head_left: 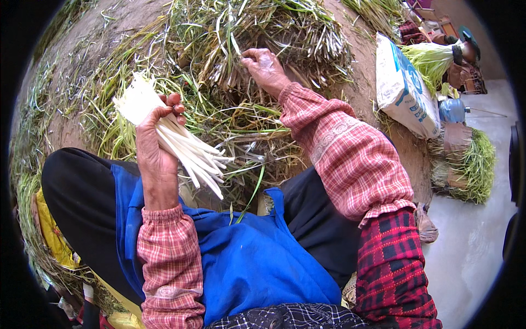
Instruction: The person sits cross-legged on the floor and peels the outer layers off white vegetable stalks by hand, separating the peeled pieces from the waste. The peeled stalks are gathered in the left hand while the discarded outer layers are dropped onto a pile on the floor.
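My left hand is closed around a bundle of white plant stalks, which look like garlic chives or a similar vegetable. The stalks fan out toward the lower right. Ahead and to the right, my right hand pinches the end of a pale green-white stalk between thumb and fingers. Below that hand lie uncleaned stalks with white ends, in a heap of green and yellowed leaves. Checked sleeve covers reach to both wrists.
A white and blue sack stands at the right, beside a blue plastic bottle. Tied green bundles lie on the grey floor. At the upper right, another person is near pale green stalks. A yellow bag lies at the left.
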